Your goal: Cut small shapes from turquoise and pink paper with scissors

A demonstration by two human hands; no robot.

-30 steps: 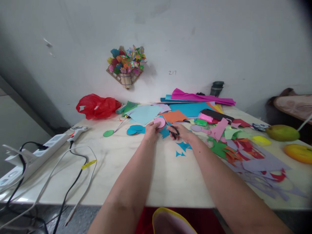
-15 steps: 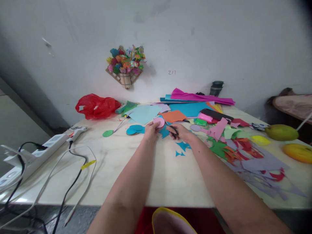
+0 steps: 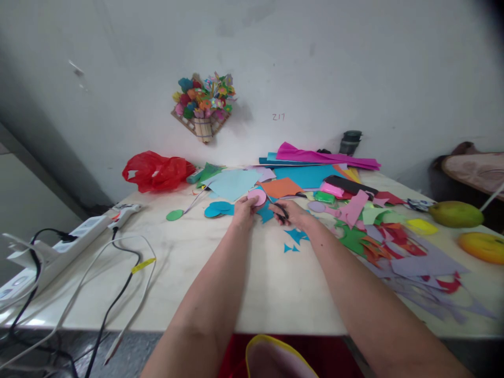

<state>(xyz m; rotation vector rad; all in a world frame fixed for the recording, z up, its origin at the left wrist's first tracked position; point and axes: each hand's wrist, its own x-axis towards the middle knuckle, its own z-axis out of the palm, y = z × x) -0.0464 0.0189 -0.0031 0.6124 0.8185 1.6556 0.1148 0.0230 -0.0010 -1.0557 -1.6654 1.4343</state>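
Pinched in my left hand (image 3: 243, 209) is a pink paper circle (image 3: 257, 197), with a piece of blue paper (image 3: 265, 212) just below it. My right hand (image 3: 293, 214) is closed round the dark handles of a pair of scissors (image 3: 281, 211), whose blades point up and left toward the blue paper. Whether the blades touch the paper is too small to tell. Several blue paper circles (image 3: 216, 209) lie overlapping left of my left hand. Pointed blue scraps (image 3: 296, 235) rest on the table below my right hand.
Paper scraps (image 3: 425, 268) cover the table's right side, near a green mango (image 3: 455, 214) and a yellow one (image 3: 481, 247). A power strip (image 3: 84, 231) with cables lies at left. Behind are a red plastic bag (image 3: 157, 172), an orange sheet (image 3: 281, 187) and rolled magenta paper (image 3: 326, 157).
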